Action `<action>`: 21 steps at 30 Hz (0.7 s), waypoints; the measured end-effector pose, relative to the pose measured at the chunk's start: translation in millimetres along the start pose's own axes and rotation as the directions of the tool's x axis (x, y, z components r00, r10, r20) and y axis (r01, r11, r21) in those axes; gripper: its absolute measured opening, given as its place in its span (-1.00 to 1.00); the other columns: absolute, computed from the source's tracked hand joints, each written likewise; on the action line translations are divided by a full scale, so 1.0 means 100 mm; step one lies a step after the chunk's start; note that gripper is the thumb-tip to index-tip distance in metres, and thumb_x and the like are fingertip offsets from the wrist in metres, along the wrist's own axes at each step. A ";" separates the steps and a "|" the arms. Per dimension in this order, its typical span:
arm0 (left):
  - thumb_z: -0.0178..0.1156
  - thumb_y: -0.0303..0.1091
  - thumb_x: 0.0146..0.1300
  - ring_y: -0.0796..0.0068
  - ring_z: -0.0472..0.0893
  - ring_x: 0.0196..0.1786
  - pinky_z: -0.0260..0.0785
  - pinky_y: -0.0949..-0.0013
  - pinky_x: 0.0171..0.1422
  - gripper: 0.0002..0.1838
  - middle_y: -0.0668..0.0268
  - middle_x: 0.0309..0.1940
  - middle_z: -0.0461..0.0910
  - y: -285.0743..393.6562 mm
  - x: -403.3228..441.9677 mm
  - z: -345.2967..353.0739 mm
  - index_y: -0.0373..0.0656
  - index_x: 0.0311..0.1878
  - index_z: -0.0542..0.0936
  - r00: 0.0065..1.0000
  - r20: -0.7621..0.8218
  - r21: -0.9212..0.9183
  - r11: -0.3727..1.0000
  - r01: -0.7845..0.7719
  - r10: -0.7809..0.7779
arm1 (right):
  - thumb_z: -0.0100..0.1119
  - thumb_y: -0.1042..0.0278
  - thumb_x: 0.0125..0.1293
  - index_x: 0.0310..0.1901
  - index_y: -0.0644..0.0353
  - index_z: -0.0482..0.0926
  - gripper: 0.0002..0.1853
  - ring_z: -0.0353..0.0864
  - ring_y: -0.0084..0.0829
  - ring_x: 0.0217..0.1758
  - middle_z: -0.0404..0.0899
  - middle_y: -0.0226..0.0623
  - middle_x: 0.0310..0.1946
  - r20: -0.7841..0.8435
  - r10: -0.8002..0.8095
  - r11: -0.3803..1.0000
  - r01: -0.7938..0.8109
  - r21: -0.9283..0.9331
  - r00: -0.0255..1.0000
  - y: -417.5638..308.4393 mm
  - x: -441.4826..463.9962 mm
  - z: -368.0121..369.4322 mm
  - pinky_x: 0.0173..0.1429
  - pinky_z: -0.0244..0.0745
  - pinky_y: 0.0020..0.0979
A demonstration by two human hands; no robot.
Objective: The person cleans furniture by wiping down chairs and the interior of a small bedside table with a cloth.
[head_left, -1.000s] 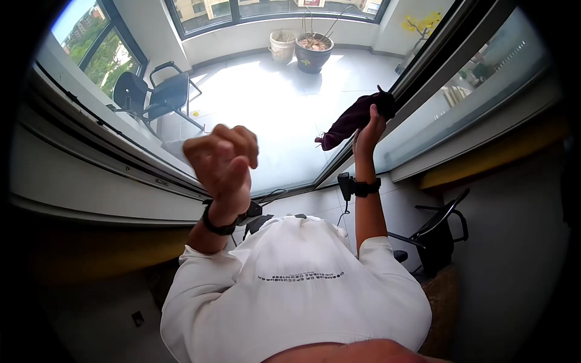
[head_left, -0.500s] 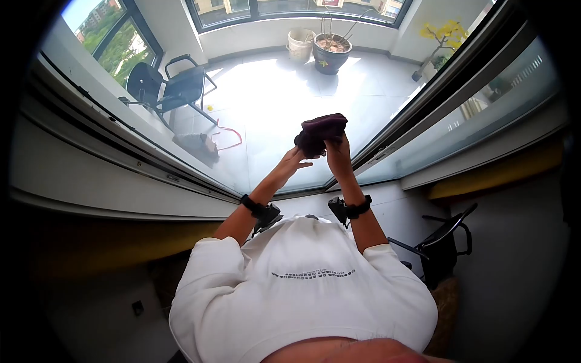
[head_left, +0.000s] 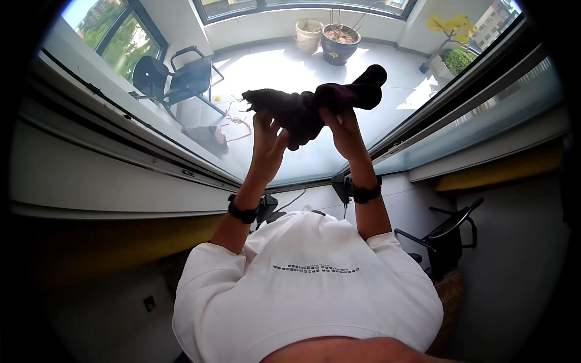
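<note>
A dark purple cloth (head_left: 302, 112) is stretched out sideways in the air between my two hands, bunched and twisted, with a frayed left edge and thick folds at the right end. My left hand (head_left: 266, 145) grips its left part from below, fingers partly hidden behind the fabric. Near the folded right end, my right hand (head_left: 345, 136) pinches it with the thumb in front. Both wrists carry black straps with small dark devices.
I am at a sliding door frame (head_left: 387, 148) opening onto a sunlit balcony. A black chair (head_left: 190, 78) stands on the left, a white bucket (head_left: 308, 39) and potted plant (head_left: 340, 45) at the back. Another black chair (head_left: 448, 236) is on my right.
The cloth was a compact bundle; now it is spread out sideways. My left hand has moved left and closed on one end, and my right hand has shifted slightly right.
</note>
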State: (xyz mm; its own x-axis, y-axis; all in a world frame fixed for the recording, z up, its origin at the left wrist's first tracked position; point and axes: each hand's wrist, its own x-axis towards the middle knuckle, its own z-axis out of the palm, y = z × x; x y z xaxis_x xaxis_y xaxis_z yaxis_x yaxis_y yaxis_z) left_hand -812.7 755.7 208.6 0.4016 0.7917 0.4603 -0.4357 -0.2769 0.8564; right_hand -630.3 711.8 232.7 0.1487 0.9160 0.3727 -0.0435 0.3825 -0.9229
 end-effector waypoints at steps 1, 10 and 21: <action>0.16 -0.56 0.36 0.27 0.39 0.33 0.47 0.30 0.25 -0.35 0.11 0.32 0.21 -0.05 -0.11 -0.04 -0.20 0.39 0.04 0.987 -0.158 0.023 0.999 0.026 -0.022 | 0.15 0.36 0.47 0.28 0.21 0.37 -0.60 0.48 -0.40 0.21 0.46 -0.27 0.13 0.016 0.014 0.998 -0.013 -0.064 1.000 0.13 -0.07 0.09 0.22 0.49 -0.33; 0.13 -0.36 0.42 0.19 0.22 0.40 -0.07 0.06 0.55 -0.08 0.04 0.39 0.06 0.71 0.00 -0.52 -0.33 0.58 -0.28 0.813 -0.197 0.733 0.633 -0.249 0.548 | 0.24 0.26 0.41 0.09 0.35 0.56 -0.64 0.65 -0.29 -0.09 0.67 -0.15 -0.15 0.282 -0.151 0.943 0.224 -0.246 0.947 -0.38 0.17 0.98 0.04 0.52 -0.32; 0.14 0.12 0.34 0.01 0.40 0.36 0.01 -0.09 0.36 -0.20 0.02 0.37 0.38 0.70 0.96 0.37 -0.25 0.47 0.30 0.760 0.524 0.794 0.101 -0.599 0.385 | 0.18 0.41 0.40 0.45 0.29 0.00 -0.28 0.60 -0.07 0.19 0.49 0.08 0.21 -0.063 -0.048 0.937 0.023 -0.349 0.997 0.26 -0.41 0.55 0.11 0.60 -0.17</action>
State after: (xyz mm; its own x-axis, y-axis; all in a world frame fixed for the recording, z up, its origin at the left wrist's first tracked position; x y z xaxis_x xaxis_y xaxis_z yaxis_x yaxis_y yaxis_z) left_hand -775.2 792.0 321.3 0.5592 0.2096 0.8021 0.3555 -0.9347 -0.0036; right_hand -691.5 691.2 198.5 0.2124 0.8873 0.4094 0.3077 0.3369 -0.8898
